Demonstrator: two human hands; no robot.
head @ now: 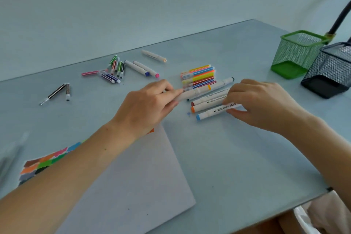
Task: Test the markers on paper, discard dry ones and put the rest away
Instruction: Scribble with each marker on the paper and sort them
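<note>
At far left, 2 thin dark pens lay apart from a loose scatter of thin markers, probably a sorted-out lot, though which lot I could not tell. The paper sat nearest the person, its left edge filled with colour swatches, so testing looked well advanced. The left hand pinched one end of a white marker, lifting it from the tidy row. The right hand curled its fingers round the blue-capped marker, steadying the group. At right, the green mesh holder and black mesh holder stood touching, seemingly awaiting the good ones.
</note>
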